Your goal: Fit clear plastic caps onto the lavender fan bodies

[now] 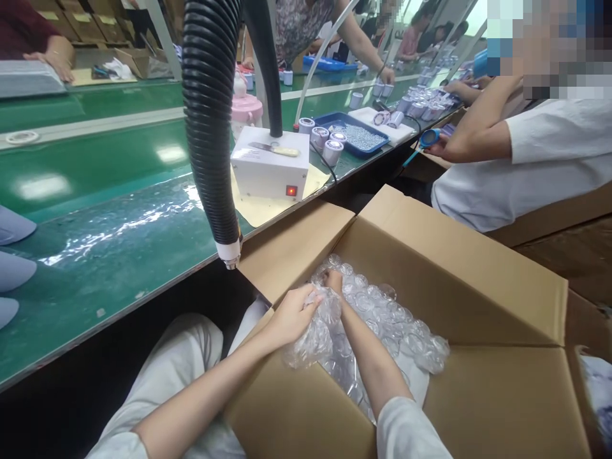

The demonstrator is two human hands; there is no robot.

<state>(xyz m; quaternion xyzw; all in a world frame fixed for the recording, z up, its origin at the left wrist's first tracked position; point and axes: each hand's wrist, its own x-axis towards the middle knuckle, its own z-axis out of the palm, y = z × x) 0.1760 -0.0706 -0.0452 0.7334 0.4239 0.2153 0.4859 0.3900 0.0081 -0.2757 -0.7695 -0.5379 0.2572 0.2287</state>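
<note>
My left hand (292, 313) is closed on crumpled clear plastic film (312, 344) at the near left edge of an open cardboard box (497, 395). Inside the box lie many round, clear plastic pieces (396, 312), like small domes or cups, bunched in rows. My right hand (335, 280) reaches in among them near the box's far left corner. Its fingers are curled, and the plastic partly hides them, so what they hold cannot be made out.
A black ribbed hose (210, 127) hangs left of the box, above the green bench (119, 255). On the bench stand a white device with a lit red switch (272, 169), several small jars (332, 152) and a blue tray (368, 148). A co-worker's arm (482, 127) is at right.
</note>
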